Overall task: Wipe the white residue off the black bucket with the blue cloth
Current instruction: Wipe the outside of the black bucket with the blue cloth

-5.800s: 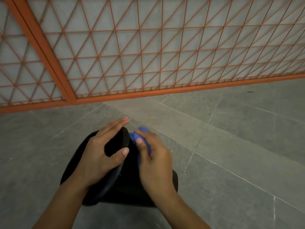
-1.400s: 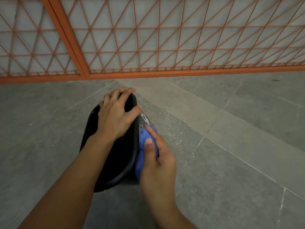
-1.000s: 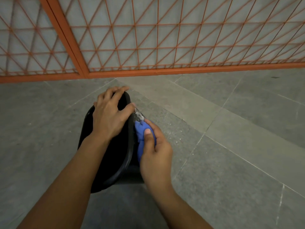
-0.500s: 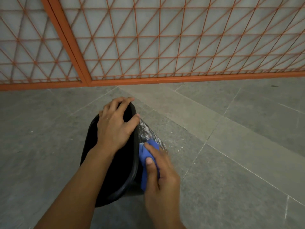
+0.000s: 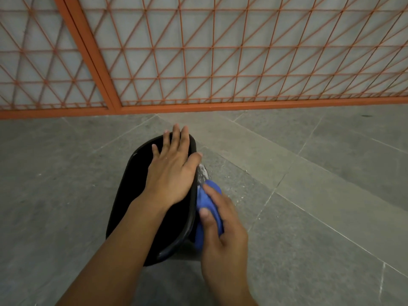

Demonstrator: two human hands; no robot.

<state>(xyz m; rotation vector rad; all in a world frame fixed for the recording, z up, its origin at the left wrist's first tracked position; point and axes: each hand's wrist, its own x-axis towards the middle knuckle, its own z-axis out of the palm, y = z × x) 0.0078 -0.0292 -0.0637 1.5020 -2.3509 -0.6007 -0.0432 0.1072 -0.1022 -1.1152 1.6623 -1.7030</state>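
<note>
The black bucket (image 5: 132, 195) stands on the grey floor at the centre of the view, its mouth facing me. My left hand (image 5: 172, 171) lies flat across its far rim with the fingers straight. White residue (image 5: 202, 173) streaks the bucket's right outer wall, just below my left thumb. My right hand (image 5: 220, 219) grips the bunched blue cloth (image 5: 208, 202) and presses it against that wall right under the residue. The lower part of the wall is hidden behind my right hand.
An orange metal lattice fence (image 5: 198, 62) with a thick post (image 5: 88, 51) runs across the back. Grey floor tiles (image 5: 309, 195) surround the bucket, with white flecks (image 5: 238, 195) scattered on the floor right of it.
My left hand's fingers have straightened from curling over the rim to lying flat. My right hand has slid the cloth up the bucket's side, toward the residue.
</note>
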